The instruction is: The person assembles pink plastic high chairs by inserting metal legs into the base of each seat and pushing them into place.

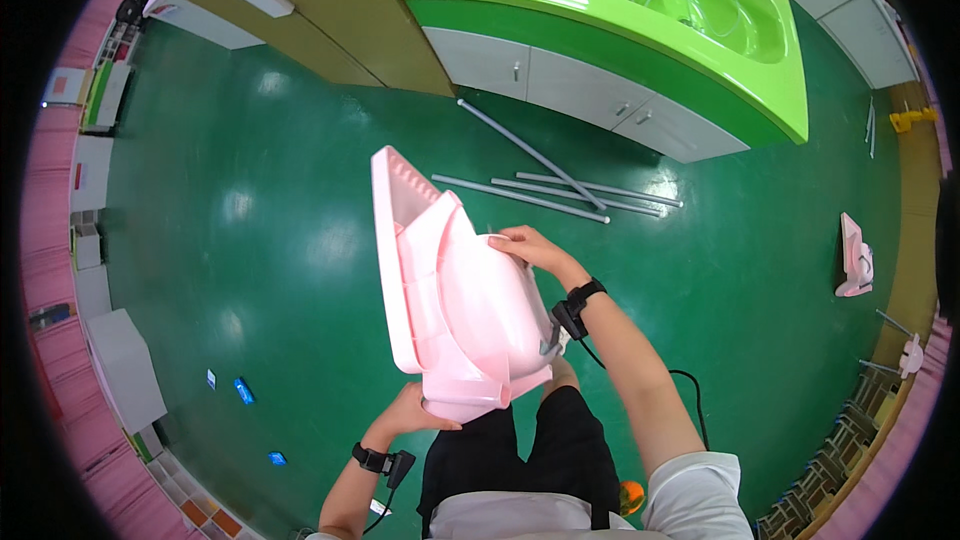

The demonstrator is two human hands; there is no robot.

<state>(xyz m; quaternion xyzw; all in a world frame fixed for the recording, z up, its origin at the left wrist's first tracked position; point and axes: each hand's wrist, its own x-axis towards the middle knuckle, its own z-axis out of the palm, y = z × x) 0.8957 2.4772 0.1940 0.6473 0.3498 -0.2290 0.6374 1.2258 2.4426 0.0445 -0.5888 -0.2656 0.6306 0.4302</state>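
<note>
A large pink moulded plastic piece, shaped like a child's chair seat (480,300), is held tilted in the air in front of my legs. Its long, flat panel faces left, while a rounded shell bulges to the right. My left hand (408,412) grips its lower end, fingers partly hidden beneath. On the upper right edge, my right hand (535,248) is closed over the rim with the thumb side showing. A small grey part (551,340) sticks out of the seat near my right wrist.
Several grey metal tubes (530,150) lie on the green floor (290,240) ahead, near a bright green basin unit (600,25) with white cabinet doors. Another pink plastic piece (856,258) rests at the far right. Small blue packets (244,391) lie at left; shelves line the walls.
</note>
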